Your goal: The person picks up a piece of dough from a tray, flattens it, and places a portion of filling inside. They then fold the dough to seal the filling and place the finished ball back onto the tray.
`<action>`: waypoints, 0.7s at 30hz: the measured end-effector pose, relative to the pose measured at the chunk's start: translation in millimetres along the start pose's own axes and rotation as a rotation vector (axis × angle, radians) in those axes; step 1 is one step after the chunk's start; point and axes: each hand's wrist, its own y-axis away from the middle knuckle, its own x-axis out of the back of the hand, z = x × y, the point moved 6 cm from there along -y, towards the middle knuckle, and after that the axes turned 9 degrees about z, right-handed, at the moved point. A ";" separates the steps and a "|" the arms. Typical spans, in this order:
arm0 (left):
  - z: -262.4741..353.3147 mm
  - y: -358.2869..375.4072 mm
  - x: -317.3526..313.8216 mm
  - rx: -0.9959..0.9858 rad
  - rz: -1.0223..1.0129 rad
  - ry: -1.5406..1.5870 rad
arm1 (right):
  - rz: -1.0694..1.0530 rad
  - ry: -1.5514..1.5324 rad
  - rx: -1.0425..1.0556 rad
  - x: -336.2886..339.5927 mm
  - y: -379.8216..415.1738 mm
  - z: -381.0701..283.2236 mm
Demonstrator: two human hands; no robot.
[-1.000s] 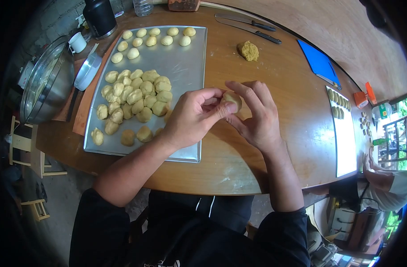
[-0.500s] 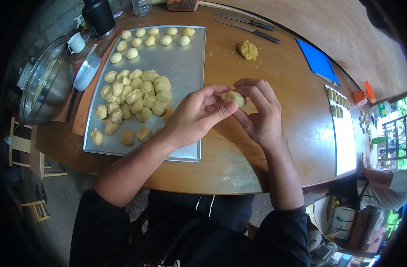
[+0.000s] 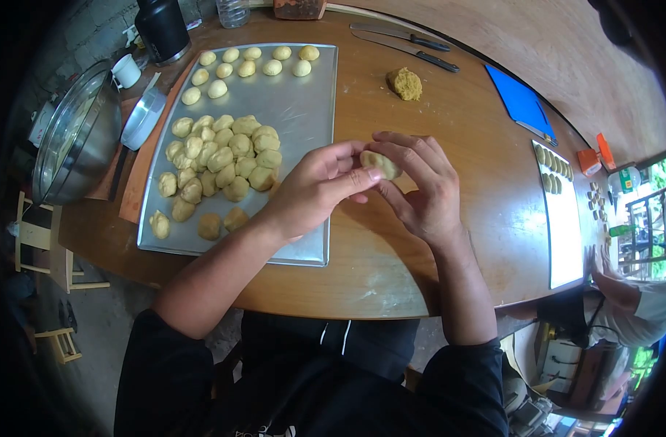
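A pale ball of dough [image 3: 380, 166] is pinched between my two hands above the table. My left hand [image 3: 324, 186] presses its thumb and fingers against the near side. The fingers of my right hand [image 3: 422, 180] curl over the top and far side, hiding part of the ball. To the left lies a metal baking tray [image 3: 304, 102]. Smooth round dough balls [image 3: 272, 67] stand in rows at its far end, and a heap of rougher dough pieces [image 3: 220, 156] fills its middle. Beyond my hands a lump of yellow-brown filling or dough [image 3: 405, 84] rests on the wood.
Two knives [image 3: 427, 54] lie at the table's far side. A blue board [image 3: 521, 102] and a white tray [image 3: 564, 240] holding shaped pieces are at right. Another person [image 3: 631, 306] works beyond. At left stand a steel bowl [image 3: 78, 146], a pan [image 3: 142, 120] and a black flask [image 3: 162, 29].
My right fingers have shifted left and wrapped further over the dough ball, which has turned slightly between my hands. My left hand stays almost in place.
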 end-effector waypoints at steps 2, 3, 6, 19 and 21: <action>3.6 4.8 -4.5 0.165 0.049 0.209 | 0.027 0.004 -0.003 2.7 -0.6 1.3; 3.3 3.1 -2.7 0.165 0.047 0.210 | 0.041 -0.008 -0.008 4.2 -0.6 1.3; -9.6 1.7 0.8 0.270 -0.096 0.170 | 0.032 -0.033 -0.018 2.7 -0.5 0.4; -9.2 -1.9 6.2 0.155 -0.036 0.060 | 0.034 -0.011 -0.044 4.4 -0.6 -1.2; -9.4 -1.9 4.6 0.175 -0.044 0.124 | 0.028 -0.034 -0.082 4.0 0.0 1.2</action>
